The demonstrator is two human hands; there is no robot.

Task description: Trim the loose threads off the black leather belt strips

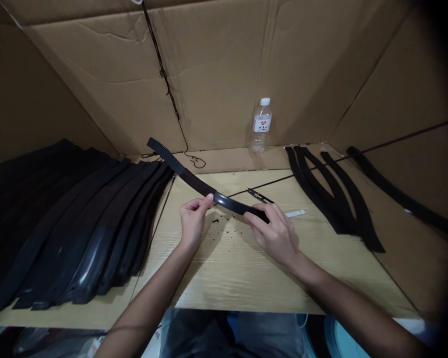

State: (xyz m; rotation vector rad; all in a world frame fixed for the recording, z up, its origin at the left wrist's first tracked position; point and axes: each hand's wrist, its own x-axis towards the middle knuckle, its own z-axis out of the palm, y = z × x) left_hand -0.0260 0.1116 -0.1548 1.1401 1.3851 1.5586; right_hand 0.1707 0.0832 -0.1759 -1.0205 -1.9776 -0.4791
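A long, curved black strip (197, 185) is held above the table, slanting from upper left to lower right. Its middle section looks dull brown-black, and the part between my hands is glossy. My left hand (194, 219) pinches the strip near its middle between thumb and fingers. Around its lower right end my right hand (274, 231) is closed, with the fingertips on the strip. A black cord (280, 180) runs behind the strip toward the right. Just behind my right hand lie a small dark tool (260, 196) and a pale flat piece (294, 214).
Many overlapping black strips (93, 233) cover the left of the wooden table (224, 283). Several dark strips (321, 189) lie at the right. A plastic bottle (261, 127) stands by the cardboard wall (216, 74). Dark crumbs dot the tabletop. A cord (164, 74) hangs down the wall.
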